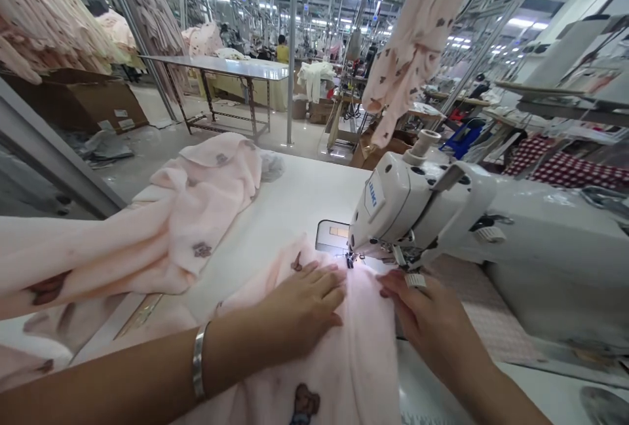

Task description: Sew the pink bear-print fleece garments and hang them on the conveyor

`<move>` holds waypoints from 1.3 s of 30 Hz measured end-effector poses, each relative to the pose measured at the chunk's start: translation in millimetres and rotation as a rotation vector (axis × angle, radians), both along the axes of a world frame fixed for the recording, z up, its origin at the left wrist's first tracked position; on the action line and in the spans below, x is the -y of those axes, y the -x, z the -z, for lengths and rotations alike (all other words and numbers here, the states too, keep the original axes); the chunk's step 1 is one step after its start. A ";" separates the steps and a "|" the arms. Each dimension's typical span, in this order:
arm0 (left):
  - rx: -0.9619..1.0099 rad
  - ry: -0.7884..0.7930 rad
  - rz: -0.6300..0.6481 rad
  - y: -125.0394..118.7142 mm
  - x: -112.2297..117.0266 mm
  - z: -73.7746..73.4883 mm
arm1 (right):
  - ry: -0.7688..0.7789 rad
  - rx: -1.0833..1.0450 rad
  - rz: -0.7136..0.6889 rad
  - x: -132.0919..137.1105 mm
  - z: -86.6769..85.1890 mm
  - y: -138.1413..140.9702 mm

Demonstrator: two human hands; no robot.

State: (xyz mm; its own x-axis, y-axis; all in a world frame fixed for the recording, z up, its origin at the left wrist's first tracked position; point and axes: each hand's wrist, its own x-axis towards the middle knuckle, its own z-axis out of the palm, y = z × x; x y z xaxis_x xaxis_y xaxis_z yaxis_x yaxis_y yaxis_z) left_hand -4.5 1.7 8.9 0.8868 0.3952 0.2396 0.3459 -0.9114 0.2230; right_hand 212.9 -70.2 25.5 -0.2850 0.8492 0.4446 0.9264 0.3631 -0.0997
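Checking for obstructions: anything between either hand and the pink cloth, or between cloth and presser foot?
Nothing visible. The left hand lies on the cloth; the right hand is at its right edge. The cloth reaches the presser foot. The pink bundle lies off to the left, out of the way.

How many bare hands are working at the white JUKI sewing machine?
2: the left hand lies on the pale pink printed fabric, left of the small metal presser foot; the right hand is at the fabric's right edge.
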 end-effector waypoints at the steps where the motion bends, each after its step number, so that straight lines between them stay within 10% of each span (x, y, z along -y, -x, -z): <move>1: -0.005 -0.002 -0.002 2.0 1.3 1.8 | -0.008 -0.004 -0.033 5.9 -0.2 6.4; 9: -0.048 0.024 -0.008 8.7 4.1 -5.5 | 0.104 0.327 -0.083 24.1 28.3 17.3; 24: -0.027 0.023 -0.101 -5.9 -35.5 9.6 | 0.326 0.285 0.019 -12.1 30.2 -7.0; 39: 0.003 0.079 -0.126 -7.9 -38.3 8.6 | 0.647 -0.383 0.209 -25.5 35.2 -25.4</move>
State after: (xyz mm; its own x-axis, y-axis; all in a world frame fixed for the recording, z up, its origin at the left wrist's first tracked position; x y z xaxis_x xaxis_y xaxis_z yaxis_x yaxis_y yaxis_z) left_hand 3.4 40.1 0.3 0.8283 0.5210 0.2062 0.4554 -0.8403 0.2941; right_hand 238.2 -44.6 -9.7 -0.0170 0.9924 -0.1221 0.8272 -0.0547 -0.5592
